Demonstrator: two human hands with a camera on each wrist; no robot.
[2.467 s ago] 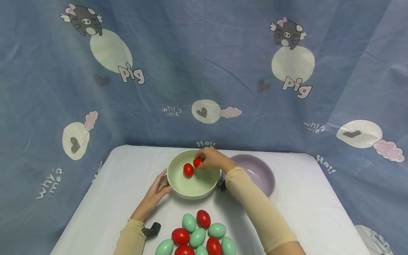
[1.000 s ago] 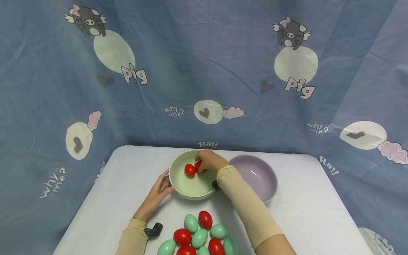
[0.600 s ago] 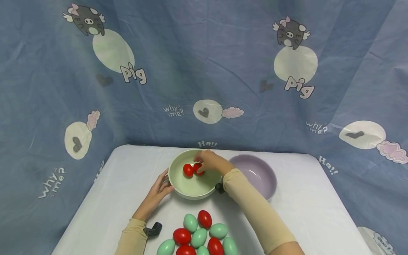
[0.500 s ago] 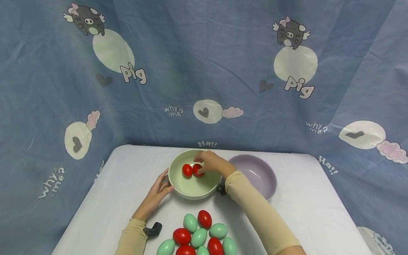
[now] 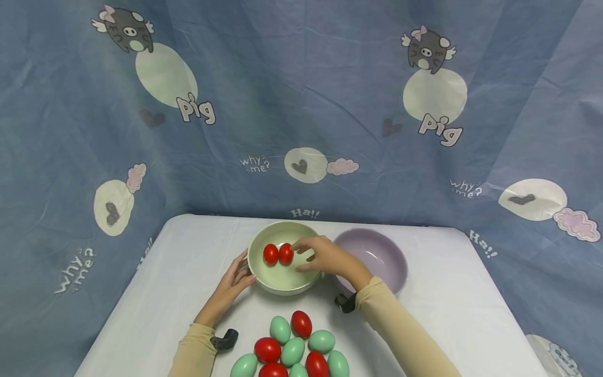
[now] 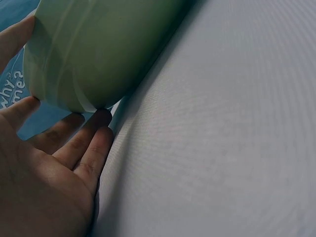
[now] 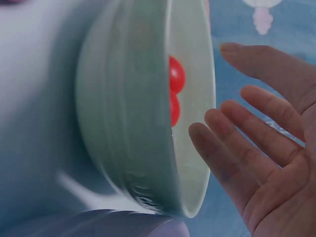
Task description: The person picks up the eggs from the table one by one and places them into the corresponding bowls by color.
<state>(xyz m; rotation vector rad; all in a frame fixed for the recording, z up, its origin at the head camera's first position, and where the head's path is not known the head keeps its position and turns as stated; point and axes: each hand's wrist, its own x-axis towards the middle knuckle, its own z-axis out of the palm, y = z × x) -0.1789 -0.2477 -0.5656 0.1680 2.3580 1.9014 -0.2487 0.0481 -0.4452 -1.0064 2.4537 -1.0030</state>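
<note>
Two red eggs (image 5: 270, 254) lie side by side in the green bowl (image 5: 282, 287). My left hand (image 5: 228, 289) touches the bowl's left side; in the left wrist view its spread fingertips meet the bowl's outer wall (image 6: 98, 54). Over the bowl's right part, my right hand (image 5: 325, 257) has its fingers apart and holds nothing. The right wrist view shows the right hand (image 7: 266, 143) beside the bowl's rim (image 7: 195, 202), with both red eggs (image 7: 176, 75) partly hidden behind the wall.
A purple bowl (image 5: 393, 256) stands right of the green one, partly behind my right wrist. Several green eggs (image 5: 293, 351) and red eggs (image 5: 301, 324) lie together on the white table (image 5: 447, 293) near its front. A blue printed cloth (image 5: 245, 104) hangs behind.
The right hand has let go of a red egg and moved right and toward the front. That egg now rests by the other, both slightly further left in the bowl. The left hand stays in place.
</note>
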